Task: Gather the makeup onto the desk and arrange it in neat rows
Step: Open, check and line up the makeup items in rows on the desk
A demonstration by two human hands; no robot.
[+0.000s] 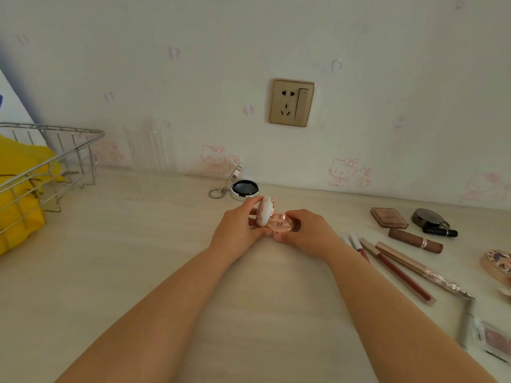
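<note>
**Mia:** Head camera looks down at a pale wooden desk [138, 272]. What are the two hands doing?

**Ben:** They hold a small round pink compact with a white flowery lid [273, 219], out near the middle of the desk, low over the top. I cannot tell if it touches the wood. The left hand [237, 230] has its fingers curled round the lid side, and the lid is tipped up, half open. The right hand [307, 230] wraps round the shiny pink bottom part, with the thumb under it.

**Mia:** So which part of the job is this?

**Ben:** I think it is getting one piece ready to put in a row. Most of the makeup sits at the right: a brown square powder case [388, 217], a brown lipstick tube [414, 240], a long dark-red lip pencil [398, 275], and a gold pen-like stick [420, 268]. They lie at mixed angles, not in rows yet.

**Mia:** What comes next?

**Ben:** My guess is to press the lid down until it is closed, then set the compact flat. A little open silver pot with a black inside [244, 187] waits just behind the hands, by the wall. It might start a row there.

**Mia:** Anything to watch?

**Ben:** Close it gently, so the lid does not pinch a finger.
</note>
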